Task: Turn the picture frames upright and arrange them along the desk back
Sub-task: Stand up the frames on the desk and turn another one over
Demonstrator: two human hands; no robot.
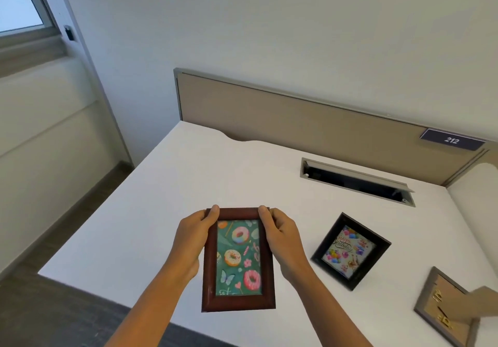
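Both hands grip a brown frame (238,259) over the white desk (161,198), beige partition (296,123) behind.

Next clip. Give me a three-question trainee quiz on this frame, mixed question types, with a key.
1. True or false: both hands hold the brown frame.
2. The frame lying face down is: A) the black frame B) the tan frame C) the brown frame.
3. Fill in: the plate on the desk's back panel reads ___.

Key: 1 true, left hand and right hand grip its sides; 2 B; 3 212.
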